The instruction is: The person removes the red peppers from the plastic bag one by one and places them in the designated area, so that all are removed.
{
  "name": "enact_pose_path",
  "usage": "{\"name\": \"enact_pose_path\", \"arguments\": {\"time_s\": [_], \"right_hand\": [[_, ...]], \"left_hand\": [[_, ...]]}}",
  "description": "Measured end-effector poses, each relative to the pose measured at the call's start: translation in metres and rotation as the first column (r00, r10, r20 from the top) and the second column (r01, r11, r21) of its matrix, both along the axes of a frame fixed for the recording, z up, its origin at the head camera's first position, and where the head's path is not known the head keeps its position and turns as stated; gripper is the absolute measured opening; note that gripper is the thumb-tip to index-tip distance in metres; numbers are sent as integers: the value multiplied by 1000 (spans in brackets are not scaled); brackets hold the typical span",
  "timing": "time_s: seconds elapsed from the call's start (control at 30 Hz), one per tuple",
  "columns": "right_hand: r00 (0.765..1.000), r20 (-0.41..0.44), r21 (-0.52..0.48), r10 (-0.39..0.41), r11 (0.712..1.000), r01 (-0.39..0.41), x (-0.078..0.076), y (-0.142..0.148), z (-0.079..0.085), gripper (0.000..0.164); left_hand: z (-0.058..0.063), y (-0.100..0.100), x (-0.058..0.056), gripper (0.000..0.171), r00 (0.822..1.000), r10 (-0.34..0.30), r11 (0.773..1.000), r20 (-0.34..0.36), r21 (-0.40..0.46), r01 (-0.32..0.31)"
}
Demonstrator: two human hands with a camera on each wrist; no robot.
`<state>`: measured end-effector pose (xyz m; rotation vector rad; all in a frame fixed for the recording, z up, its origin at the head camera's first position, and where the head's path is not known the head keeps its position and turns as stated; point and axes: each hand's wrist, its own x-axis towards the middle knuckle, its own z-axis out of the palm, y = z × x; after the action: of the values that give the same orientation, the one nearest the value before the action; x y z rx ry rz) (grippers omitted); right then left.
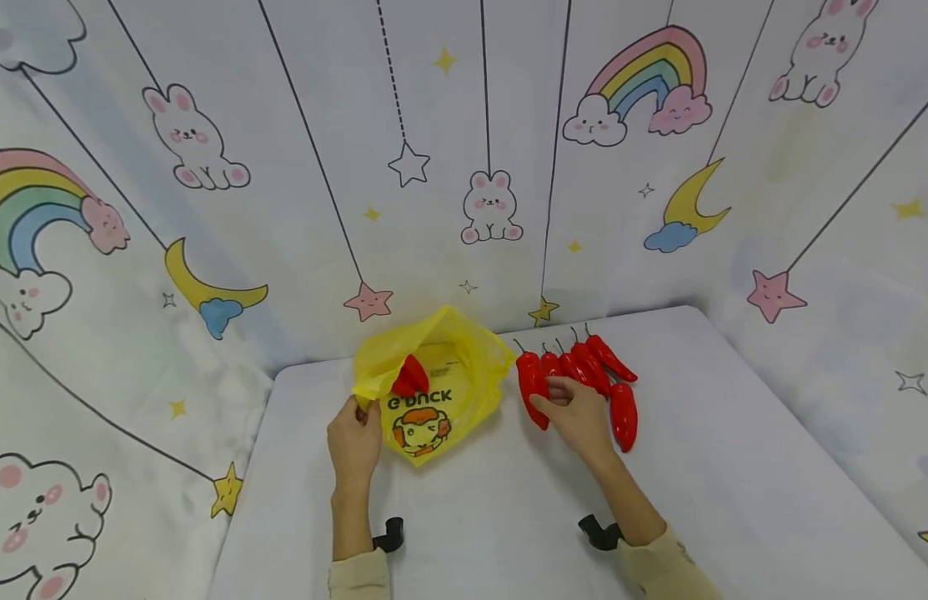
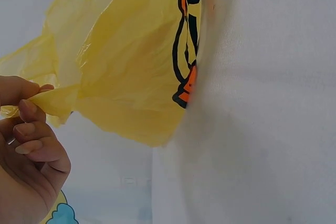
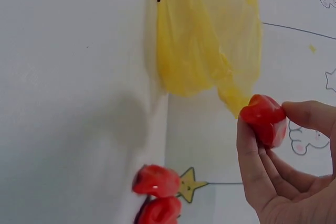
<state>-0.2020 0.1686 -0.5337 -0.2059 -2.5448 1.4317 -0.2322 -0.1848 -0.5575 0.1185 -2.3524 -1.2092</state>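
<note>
A yellow plastic bag (image 1: 479,392) with a cartoon print stands with its mouth open on the white table. My left hand (image 1: 355,442) pinches the bag's left rim between thumb and fingers, as the left wrist view also shows. Something red (image 1: 411,377) shows inside the bag's mouth. To the right of the bag, my right hand (image 1: 579,419) holds a red chili pepper (image 1: 532,387) between thumb and fingers. In the right wrist view that same pepper (image 3: 265,120) is seen end-on, apart from the table.
Several more red chili peppers (image 1: 586,367) lie in a row near the table's back edge, right of the bag. One pepper (image 1: 624,417) lies nearer the front. A fabric backdrop (image 1: 433,250) with cartoon drawings rises behind the table (image 1: 494,517).
</note>
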Motion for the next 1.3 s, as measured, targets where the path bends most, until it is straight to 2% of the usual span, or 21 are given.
{"name": "enact_pose_path", "arguments": {"time_s": [0.43,0.9,1.07,1.3], "right_hand": [[997,-4,23,-80,997,80,15,34,-13,53],[980,55,73,-190,980,185,29,68,-26,52],[973,83,81,-213,975,207,33,76,-32,51],[968,81,120,-237,967,226,36,85,-38,49]], "left_hand": [[-1,1,1,18,999,-9,1000,45,23,8],[0,1,2,19,999,-2,1000,52,18,1],[2,1,2,19,998,1,1000,65,23,-2],[1,0,1,19,998,0,1000,71,17,-1]]}}
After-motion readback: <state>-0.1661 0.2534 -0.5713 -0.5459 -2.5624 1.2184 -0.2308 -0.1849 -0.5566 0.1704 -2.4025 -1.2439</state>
